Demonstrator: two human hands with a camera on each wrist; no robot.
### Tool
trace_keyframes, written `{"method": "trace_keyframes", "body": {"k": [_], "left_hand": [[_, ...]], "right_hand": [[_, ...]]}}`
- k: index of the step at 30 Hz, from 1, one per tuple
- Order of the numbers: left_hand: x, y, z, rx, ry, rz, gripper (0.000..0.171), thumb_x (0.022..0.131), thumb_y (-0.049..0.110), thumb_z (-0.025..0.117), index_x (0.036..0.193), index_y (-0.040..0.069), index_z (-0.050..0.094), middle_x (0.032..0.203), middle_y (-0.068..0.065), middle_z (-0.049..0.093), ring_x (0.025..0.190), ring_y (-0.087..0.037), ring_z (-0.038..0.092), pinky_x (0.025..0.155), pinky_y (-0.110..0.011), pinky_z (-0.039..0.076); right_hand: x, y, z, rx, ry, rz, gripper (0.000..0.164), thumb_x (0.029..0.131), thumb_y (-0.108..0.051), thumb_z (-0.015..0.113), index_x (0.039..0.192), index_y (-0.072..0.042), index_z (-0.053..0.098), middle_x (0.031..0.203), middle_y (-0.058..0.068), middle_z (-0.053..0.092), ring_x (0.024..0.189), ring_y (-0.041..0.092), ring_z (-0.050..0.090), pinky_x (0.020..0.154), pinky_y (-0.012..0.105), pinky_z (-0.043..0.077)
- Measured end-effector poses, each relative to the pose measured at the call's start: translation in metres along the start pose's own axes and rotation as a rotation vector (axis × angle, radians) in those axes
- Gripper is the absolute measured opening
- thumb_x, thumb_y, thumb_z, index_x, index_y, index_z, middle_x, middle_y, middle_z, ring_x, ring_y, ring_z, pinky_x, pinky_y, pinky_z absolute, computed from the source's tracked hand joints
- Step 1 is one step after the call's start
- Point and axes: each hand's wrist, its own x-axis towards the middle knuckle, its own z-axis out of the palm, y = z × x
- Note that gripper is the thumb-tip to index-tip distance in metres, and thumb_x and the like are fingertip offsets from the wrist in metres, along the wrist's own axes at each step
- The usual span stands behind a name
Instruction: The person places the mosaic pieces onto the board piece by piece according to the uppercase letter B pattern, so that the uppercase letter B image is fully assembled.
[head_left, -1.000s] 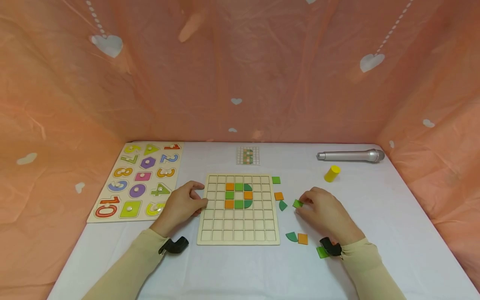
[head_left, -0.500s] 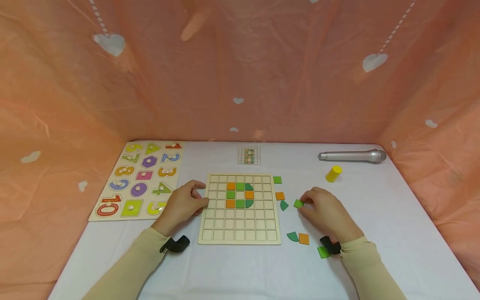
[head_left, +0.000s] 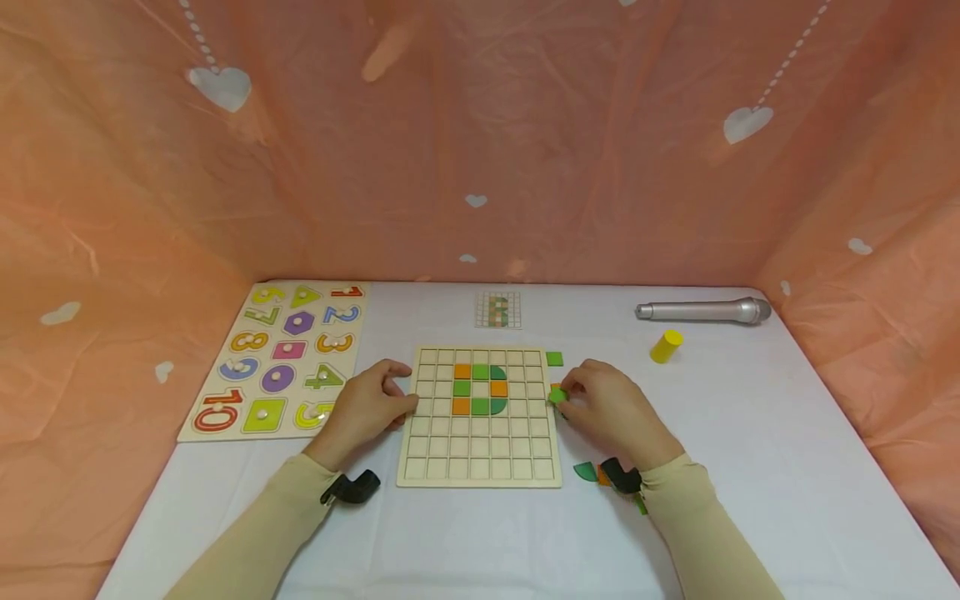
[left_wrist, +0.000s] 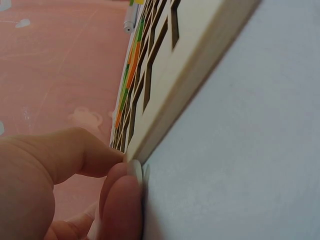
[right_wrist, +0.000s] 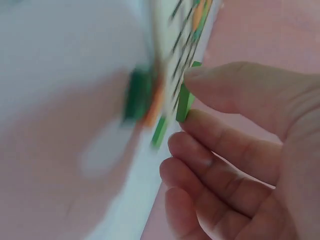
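Note:
A pale wooden grid board (head_left: 438,450) lies mid-table, with orange and green tiles set in several of its upper cells. My left hand (head_left: 363,408) holds the board's left edge; in the left wrist view its thumb (left_wrist: 95,155) and curled fingers meet at that edge. Between thumb and forefinger, my right hand (head_left: 618,408) pinches a green square tile (right_wrist: 186,100), raised just off the board's right edge. Beneath that tile, an orange square (right_wrist: 156,102) and a dark green quarter-round tile (right_wrist: 137,97) lie on the table, mostly covered in the head view.
Another green square (head_left: 554,358) lies at the board's upper right. Below the right hand are a quarter-round tile (head_left: 585,472) and partly hidden squares. A pattern card (head_left: 498,310) sits behind the board, a number puzzle (head_left: 345,333) left, a yellow cylinder (head_left: 666,347) and silver microphone (head_left: 701,311) right.
My right hand has moved left with the green square tile, from the open tabletop to beside the board's right edge. My left hand stays at the board.

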Motion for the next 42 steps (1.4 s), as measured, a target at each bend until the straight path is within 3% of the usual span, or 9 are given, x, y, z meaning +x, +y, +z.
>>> {"method": "trace_keyframes", "body": {"k": [4, 10, 17, 26, 42], "left_hand": [[0.000, 0.001, 0.000, 0.008, -0.002, -0.006, 0.047, 0.084, 0.022, 0.075, 0.128, 0.014, 0.059, 0.083, -0.006, 0.065, 0.060, -0.017, 0.064, 0.060, -0.030, 0.055], [0.000, 0.001, 0.000, 0.017, 0.000, -0.005, 0.046, 0.085, 0.024, 0.075, 0.127, 0.014, 0.059, 0.082, -0.005, 0.065, 0.060, -0.017, 0.064, 0.061, -0.031, 0.054], [0.001, 0.001, 0.000, 0.009, -0.003, 0.000, 0.046, 0.085, 0.024, 0.075, 0.127, 0.015, 0.059, 0.082, -0.005, 0.065, 0.060, -0.017, 0.065, 0.061, -0.031, 0.054], [-0.001, 0.003, -0.001, 0.015, -0.003, -0.031, 0.047, 0.084, 0.025, 0.074, 0.127, 0.017, 0.058, 0.082, -0.005, 0.066, 0.061, -0.017, 0.065, 0.063, -0.030, 0.053], [0.000, 0.001, -0.001, -0.008, -0.008, -0.024, 0.046, 0.084, 0.025, 0.075, 0.127, 0.017, 0.059, 0.083, -0.005, 0.066, 0.062, -0.018, 0.066, 0.062, -0.031, 0.054]], "right_hand": [[0.010, -0.025, 0.009, 0.008, -0.005, -0.067, 0.020, 0.084, -0.028, 0.079, 0.095, -0.013, 0.073, 0.089, -0.004, 0.062, 0.082, 0.013, 0.055, 0.075, 0.032, 0.050], [0.024, -0.054, 0.026, -0.006, -0.027, -0.183, 0.018, 0.082, -0.028, 0.079, 0.095, -0.016, 0.074, 0.091, -0.007, 0.063, 0.082, 0.009, 0.056, 0.077, 0.031, 0.053], [0.024, -0.079, 0.044, -0.011, -0.071, -0.281, 0.016, 0.084, -0.028, 0.078, 0.095, -0.017, 0.074, 0.090, -0.007, 0.062, 0.084, 0.007, 0.057, 0.074, 0.026, 0.052], [0.020, -0.093, 0.054, -0.060, -0.051, -0.374, 0.011, 0.084, -0.024, 0.076, 0.093, -0.018, 0.075, 0.087, -0.008, 0.060, 0.082, 0.008, 0.057, 0.069, 0.023, 0.052], [0.019, -0.100, 0.061, -0.132, -0.010, -0.398, 0.012, 0.083, -0.022, 0.076, 0.094, -0.016, 0.076, 0.086, -0.006, 0.060, 0.086, 0.012, 0.057, 0.073, 0.027, 0.054]]}}
